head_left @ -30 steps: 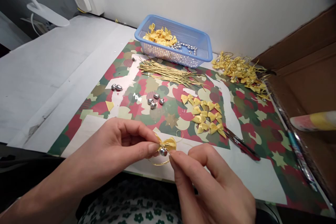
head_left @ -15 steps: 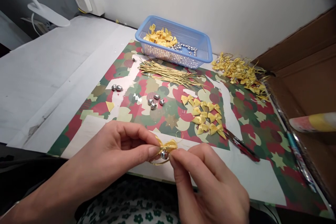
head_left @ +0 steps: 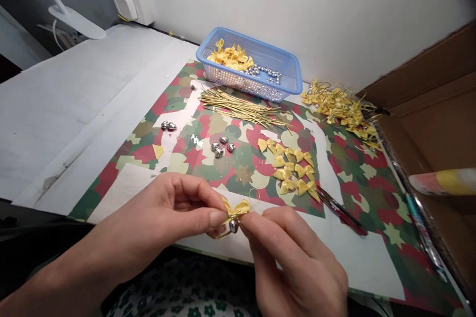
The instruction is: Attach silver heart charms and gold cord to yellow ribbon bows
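My left hand [head_left: 174, 213] pinches a small yellow ribbon bow [head_left: 235, 208] between thumb and forefinger, just above the table's near edge. A silver bell [head_left: 233, 225] hangs under the bow, with a thin gold cord loop around it. The thumb and forefinger of my right hand [head_left: 293, 257] are pinched on the bow's right side and the cord, touching the bell. Loose yellow bows [head_left: 292, 168] lie on the patterned paper [head_left: 349, 168] beyond my hands, and a few silver bells [head_left: 221, 144] lie to their left.
A blue basket [head_left: 256, 67] with bows and bells stands at the back. Gold cords [head_left: 241, 106] lie in front of it. A heap of finished bows [head_left: 344, 106] sits back right beside a cardboard box [head_left: 435, 119]. Scissors [head_left: 342, 210] lie right of my hands. Two bells [head_left: 167, 125] lie left.
The bow with its bell has sunk slightly toward the table edge and both hands have closed in on it. My view has shifted a little to the left.
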Motion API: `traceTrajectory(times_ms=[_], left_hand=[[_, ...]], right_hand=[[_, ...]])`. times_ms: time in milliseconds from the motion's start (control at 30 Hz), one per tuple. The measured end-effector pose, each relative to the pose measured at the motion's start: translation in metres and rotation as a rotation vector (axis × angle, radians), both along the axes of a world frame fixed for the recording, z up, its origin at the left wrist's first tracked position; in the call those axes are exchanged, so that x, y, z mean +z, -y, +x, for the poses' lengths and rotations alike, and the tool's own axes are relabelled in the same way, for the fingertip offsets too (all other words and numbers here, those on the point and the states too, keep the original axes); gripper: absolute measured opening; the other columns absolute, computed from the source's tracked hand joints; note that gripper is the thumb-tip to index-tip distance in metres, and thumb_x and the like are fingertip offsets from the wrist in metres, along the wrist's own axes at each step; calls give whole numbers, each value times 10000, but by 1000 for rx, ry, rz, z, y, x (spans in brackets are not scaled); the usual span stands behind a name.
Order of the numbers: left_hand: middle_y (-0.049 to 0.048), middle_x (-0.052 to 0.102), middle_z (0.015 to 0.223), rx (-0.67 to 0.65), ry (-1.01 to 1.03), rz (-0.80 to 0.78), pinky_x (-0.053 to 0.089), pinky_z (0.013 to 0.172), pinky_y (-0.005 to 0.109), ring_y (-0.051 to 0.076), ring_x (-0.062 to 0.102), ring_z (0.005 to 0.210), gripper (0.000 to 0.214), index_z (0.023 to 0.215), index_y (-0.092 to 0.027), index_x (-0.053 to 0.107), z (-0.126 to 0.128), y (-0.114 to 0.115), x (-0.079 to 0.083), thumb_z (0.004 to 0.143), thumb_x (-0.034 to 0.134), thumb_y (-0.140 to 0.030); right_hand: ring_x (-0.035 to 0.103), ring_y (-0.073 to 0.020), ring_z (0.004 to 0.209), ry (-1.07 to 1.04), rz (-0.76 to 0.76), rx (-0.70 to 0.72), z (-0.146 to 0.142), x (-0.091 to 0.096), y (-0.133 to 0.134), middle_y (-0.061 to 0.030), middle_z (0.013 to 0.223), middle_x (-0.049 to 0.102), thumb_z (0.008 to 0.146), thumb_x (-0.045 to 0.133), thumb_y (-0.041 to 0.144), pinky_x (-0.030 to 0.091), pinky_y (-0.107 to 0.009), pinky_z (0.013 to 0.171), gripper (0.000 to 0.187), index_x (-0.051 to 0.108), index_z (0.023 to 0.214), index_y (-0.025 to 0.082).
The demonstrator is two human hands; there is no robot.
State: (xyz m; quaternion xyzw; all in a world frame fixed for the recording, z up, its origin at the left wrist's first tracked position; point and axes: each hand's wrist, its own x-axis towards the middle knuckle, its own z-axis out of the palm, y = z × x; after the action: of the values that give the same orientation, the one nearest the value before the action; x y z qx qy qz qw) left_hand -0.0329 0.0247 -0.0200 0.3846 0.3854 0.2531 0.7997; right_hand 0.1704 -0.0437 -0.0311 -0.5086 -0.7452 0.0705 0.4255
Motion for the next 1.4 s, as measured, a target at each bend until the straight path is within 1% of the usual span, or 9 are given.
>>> traceTrajectory(times_ms=[267, 433, 633, 833, 1000, 1133, 1267, 1333, 1400], left_hand=[[-31, 798, 786, -8, 5, -31, 560, 762, 143, 109, 720, 794, 162, 794, -239, 837, -1, 0, -2, 907, 798, -131], [-30, 806, 805, -12, -11, -30, 565, 773, 142, 113, 737, 816, 159, 795, -243, 833, -2, 0, -2, 908, 802, -136], [-27, 806, 809, -23, -21, -39, 564, 765, 153, 121, 736, 811, 137, 784, -252, 829, -3, -3, -2, 891, 829, -166], [-28, 795, 791, -42, -31, -25, 546, 744, 140, 113, 714, 793, 130, 767, -252, 827, -2, -6, 1, 880, 838, -187], [-15, 791, 783, -45, -58, -22, 557, 749, 166, 130, 712, 784, 126, 747, -243, 826, -1, -7, 5, 861, 843, -192], [-12, 792, 801, -35, -81, 3, 557, 731, 163, 131, 714, 787, 118, 757, -243, 826, 0, -5, 5, 863, 841, -193], [-13, 803, 853, -31, -70, 13, 561, 761, 158, 129, 720, 826, 74, 807, -247, 835, -1, -2, 5, 878, 856, -247], [-19, 800, 851, -42, -63, 18, 560, 762, 149, 122, 717, 825, 70, 817, -249, 837, -1, -1, 4, 886, 852, -249], [-21, 803, 860, -56, -53, 12, 561, 767, 140, 118, 724, 837, 58, 836, -249, 838, -2, -1, 5, 891, 846, -231]], right_hand=[[598, -134, 666, -59, -46, 20, 2, -5, 0, -22, 802, 628, 904, 579, -56, 503, -250, 582, 405, 745, 1156, 215], [596, -129, 644, -67, -60, 27, 3, -4, -1, -17, 787, 613, 907, 586, -46, 500, -236, 561, 398, 752, 1162, 211], [620, -133, 674, -75, -71, 38, 3, -4, 0, -16, 801, 637, 906, 578, -57, 537, -231, 598, 425, 741, 1177, 227], [598, -127, 665, -32, -90, 52, 4, -4, 0, -17, 799, 621, 918, 575, -38, 522, -231, 584, 370, 733, 1137, 215], [583, -137, 658, 6, -67, 73, 5, 0, -3, -16, 772, 614, 952, 546, -23, 521, -241, 589, 323, 715, 1099, 210], [619, -143, 691, 56, -144, 143, 9, 5, -4, -31, 807, 640, 937, 590, -48, 550, -240, 616, 323, 696, 1127, 190], [706, -148, 795, 14, -176, 206, 11, 9, -4, -53, 913, 720, 913, 587, -85, 601, -224, 710, 343, 675, 1126, 169], [730, -133, 815, 18, -185, 195, 11, 9, -4, -39, 948, 755, 920, 580, -76, 605, -195, 751, 348, 668, 1144, 174], [732, -116, 777, 30, -184, 149, 9, 8, -3, -13, 934, 769, 931, 586, -51, 597, -172, 749, 330, 659, 1148, 186]])
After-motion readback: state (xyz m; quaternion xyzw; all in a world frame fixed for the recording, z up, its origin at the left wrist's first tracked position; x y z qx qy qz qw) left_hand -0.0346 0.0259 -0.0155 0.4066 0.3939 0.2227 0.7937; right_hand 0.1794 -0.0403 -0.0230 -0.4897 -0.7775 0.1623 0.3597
